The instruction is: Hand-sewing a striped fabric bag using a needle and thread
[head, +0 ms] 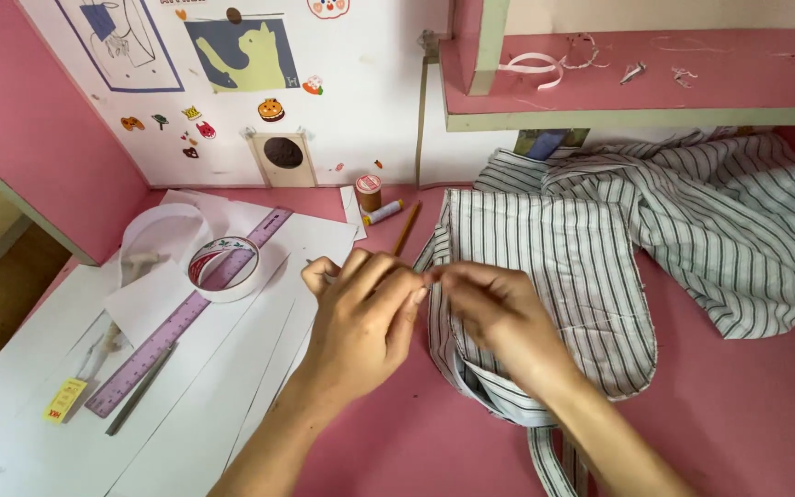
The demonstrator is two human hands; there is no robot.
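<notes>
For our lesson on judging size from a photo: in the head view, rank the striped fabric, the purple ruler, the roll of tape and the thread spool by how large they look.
Largest to smallest:
1. striped fabric
2. purple ruler
3. roll of tape
4. thread spool

The spool lies farther from the camera, which may shrink it slightly.

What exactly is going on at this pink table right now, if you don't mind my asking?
A person is working with both bare hands over a striped fabric piece on the pink table. The left hand and right hand meet fingertip to fingertip at the fabric's left edge, pinching something too small to make out. Left of them lie white paper sheets, a purple ruler and a tape roll; thread spools and a pencil sit behind.
</notes>
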